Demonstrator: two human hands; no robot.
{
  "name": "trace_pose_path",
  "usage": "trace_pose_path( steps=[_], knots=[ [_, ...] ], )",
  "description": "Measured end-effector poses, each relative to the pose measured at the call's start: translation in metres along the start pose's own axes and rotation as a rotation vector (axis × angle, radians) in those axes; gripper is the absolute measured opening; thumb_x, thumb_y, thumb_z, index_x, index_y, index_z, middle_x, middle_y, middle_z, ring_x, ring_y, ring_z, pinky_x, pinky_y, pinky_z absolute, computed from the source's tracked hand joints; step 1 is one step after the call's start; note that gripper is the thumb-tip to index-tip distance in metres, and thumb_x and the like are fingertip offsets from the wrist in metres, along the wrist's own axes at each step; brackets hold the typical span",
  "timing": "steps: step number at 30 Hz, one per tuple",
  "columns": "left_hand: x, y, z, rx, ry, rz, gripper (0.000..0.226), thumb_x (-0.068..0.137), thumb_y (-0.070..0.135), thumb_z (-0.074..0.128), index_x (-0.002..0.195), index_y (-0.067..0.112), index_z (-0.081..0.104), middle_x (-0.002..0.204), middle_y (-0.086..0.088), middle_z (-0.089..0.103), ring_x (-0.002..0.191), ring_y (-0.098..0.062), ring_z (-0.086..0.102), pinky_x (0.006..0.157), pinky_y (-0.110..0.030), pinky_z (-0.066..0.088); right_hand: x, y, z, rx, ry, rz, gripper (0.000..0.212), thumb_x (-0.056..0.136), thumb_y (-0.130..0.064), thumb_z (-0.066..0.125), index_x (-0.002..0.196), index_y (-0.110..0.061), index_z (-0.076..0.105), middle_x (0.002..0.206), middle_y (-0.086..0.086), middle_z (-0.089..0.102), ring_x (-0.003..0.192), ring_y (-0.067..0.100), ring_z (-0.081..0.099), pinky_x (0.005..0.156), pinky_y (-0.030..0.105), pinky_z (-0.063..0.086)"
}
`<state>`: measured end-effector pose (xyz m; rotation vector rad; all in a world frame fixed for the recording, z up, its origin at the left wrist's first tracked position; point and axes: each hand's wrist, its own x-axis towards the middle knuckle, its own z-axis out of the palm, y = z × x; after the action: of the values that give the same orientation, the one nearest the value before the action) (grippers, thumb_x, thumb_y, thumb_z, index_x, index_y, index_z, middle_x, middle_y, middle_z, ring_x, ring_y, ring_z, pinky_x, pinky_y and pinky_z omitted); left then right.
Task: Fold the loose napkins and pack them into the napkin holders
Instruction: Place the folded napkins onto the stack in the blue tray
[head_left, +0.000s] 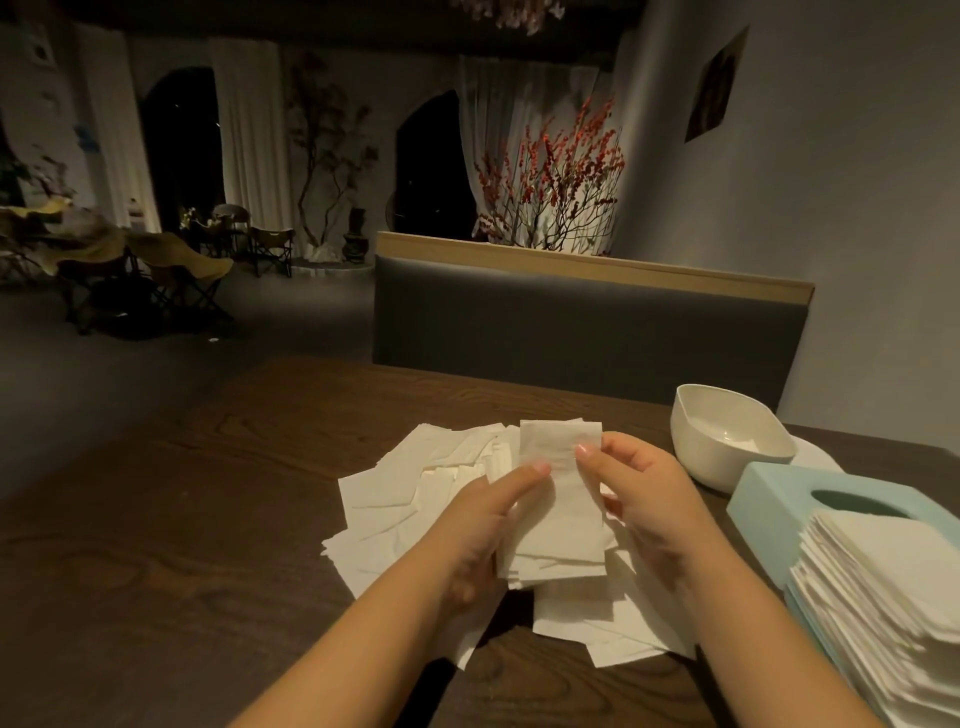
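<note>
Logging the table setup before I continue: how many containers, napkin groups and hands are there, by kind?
White bowls: 1
Light blue napkin holders: 1
Napkin groups: 3 (folded napkin held in both hands, loose pile, stack on the right)
Hands: 2 (left hand, right hand)
Total: 7

Folded napkin (562, 499) between both hands

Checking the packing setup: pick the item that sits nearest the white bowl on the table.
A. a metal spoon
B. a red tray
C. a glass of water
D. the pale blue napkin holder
D: the pale blue napkin holder sits right beside the white bowl, at the table's right side, by the stacked napkins.
</note>
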<state>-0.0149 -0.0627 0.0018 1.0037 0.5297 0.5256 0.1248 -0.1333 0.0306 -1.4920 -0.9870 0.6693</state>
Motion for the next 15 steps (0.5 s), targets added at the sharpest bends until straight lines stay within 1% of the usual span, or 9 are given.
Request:
trace_pose_path(
  steps=[1,2,4,5,7,9,10,13,15],
  knots=[
    [-0.001,0.002,0.002,-0.008,0.021,0.012,0.04,0.085,0.049,0.068,0.11,0.019,0.077,0.109,-0.016,0.075,0.097,-0.033,0.074,0.091,-0.045,0.057,-0.001,-0.002,-0.004,-0.003,0.031,-0.027,0.015,0.094,-0.029,0.062,0.098,-0.025,0.076,0.101,-0.006,0.075,0.099,0.016,0.067,0.078,0.032,0.05],
    [-0.003,0.003,0.004,-0.015,0.049,0.022,0.043,0.084,0.055,0.066,0.104,0.019,0.078,0.103,-0.016,0.076,0.089,-0.032,0.075,0.088,-0.043,0.057,-0.003,-0.004,-0.007,-0.009,0.06,-0.05,0.014,0.094,-0.028,0.063,0.098,-0.024,0.076,0.102,-0.006,0.074,0.097,0.013,0.067,0.072,0.026,0.047],
    [-0.002,0.002,0.006,-0.056,0.097,0.018,0.054,0.085,0.066,0.059,0.107,0.018,0.071,0.095,-0.017,0.077,0.082,-0.031,0.075,0.082,-0.043,0.059,-0.006,-0.006,-0.011,0.007,0.046,-0.072,0.014,0.095,-0.025,0.061,0.098,-0.022,0.074,0.096,-0.007,0.075,0.089,0.01,0.07,0.066,0.018,0.049],
    [0.0,0.002,0.007,-0.075,0.112,0.021,0.06,0.084,0.071,0.055,0.111,0.019,0.067,0.095,-0.017,0.077,0.086,-0.032,0.075,0.084,-0.046,0.06,-0.008,-0.007,-0.011,0.017,0.02,-0.068,0.014,0.096,-0.023,0.06,0.098,-0.021,0.074,0.092,-0.007,0.076,0.087,0.009,0.072,0.065,0.019,0.052],
    [0.004,0.0,0.007,-0.101,0.139,0.012,0.068,0.083,0.078,0.047,0.116,0.022,0.065,0.101,-0.018,0.076,0.097,-0.036,0.073,0.093,-0.053,0.057,-0.01,-0.006,-0.009,-0.019,-0.002,-0.046,0.011,0.095,-0.021,0.062,0.097,-0.02,0.073,0.089,-0.005,0.076,0.086,0.013,0.073,0.067,0.026,0.059],
    [0.006,0.0,0.006,-0.107,0.113,0.009,0.074,0.082,0.082,0.041,0.117,0.021,0.065,0.104,-0.019,0.076,0.1,-0.036,0.072,0.098,-0.054,0.053,-0.008,-0.003,-0.005,-0.094,0.011,-0.042,0.008,0.093,-0.022,0.065,0.094,-0.02,0.072,0.089,-0.001,0.074,0.088,0.021,0.071,0.076,0.037,0.061],
    [0.006,0.0,0.005,-0.101,0.089,0.005,0.075,0.081,0.081,0.043,0.118,0.02,0.065,0.105,-0.019,0.075,0.101,-0.036,0.072,0.099,-0.054,0.053,-0.006,-0.002,-0.003,-0.138,0.027,-0.052,0.007,0.092,-0.023,0.066,0.09,-0.019,0.072,0.086,0.001,0.073,0.087,0.024,0.07,0.078,0.04,0.061],
    [0.003,-0.002,0.004,-0.018,0.042,0.028,0.062,0.077,0.067,0.063,0.113,0.017,0.069,0.103,-0.018,0.076,0.097,-0.036,0.073,0.1,-0.053,0.052,-0.004,0.002,0.005,-0.191,0.075,-0.104,0.016,0.091,-0.024,0.069,0.076,-0.018,0.07,0.071,0.002,0.067,0.072,0.019,0.061,0.064,0.032,0.05],
    [0.003,-0.006,0.004,0.087,0.046,0.074,0.051,0.074,0.056,0.072,0.11,0.02,0.073,0.105,-0.016,0.076,0.102,-0.036,0.071,0.098,-0.05,0.053,-0.005,0.004,0.01,-0.145,0.084,-0.09,0.019,0.091,-0.027,0.069,0.076,-0.016,0.071,0.073,0.007,0.067,0.07,0.017,0.058,0.06,0.028,0.046]
  ],
)
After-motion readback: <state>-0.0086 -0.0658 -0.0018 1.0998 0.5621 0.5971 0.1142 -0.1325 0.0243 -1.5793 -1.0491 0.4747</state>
